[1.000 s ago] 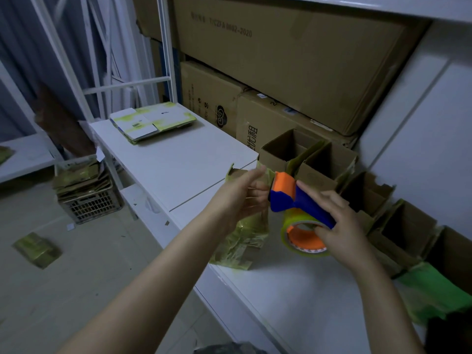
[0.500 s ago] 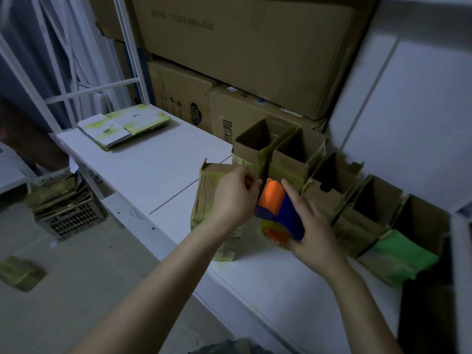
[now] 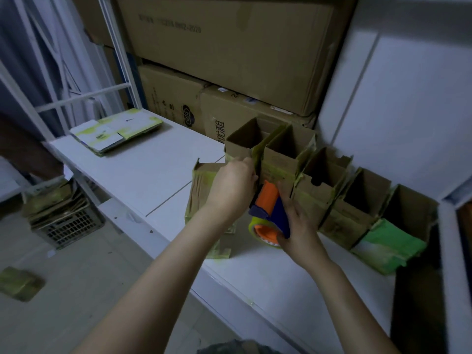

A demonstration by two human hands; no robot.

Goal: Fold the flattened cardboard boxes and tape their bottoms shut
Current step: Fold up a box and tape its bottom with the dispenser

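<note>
Our right hand [image 3: 298, 226] grips the tape gun [image 3: 268, 203] low over the table [image 3: 153, 175]; beside it our left hand [image 3: 231, 186] curls over an upright box [image 3: 201, 180]. Behind stand open boxes [image 3: 281, 154]; flat boxes [image 3: 115, 131] lie far left

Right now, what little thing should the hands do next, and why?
Probably pull the tape dispenser across the small cardboard box: the right hand grips it with its orange head beside the box, while the left hand grips the box's top edge.

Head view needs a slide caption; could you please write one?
Left hand grips a folded box on the white shelf; right hand holds an orange-and-blue tape dispenser.
</note>
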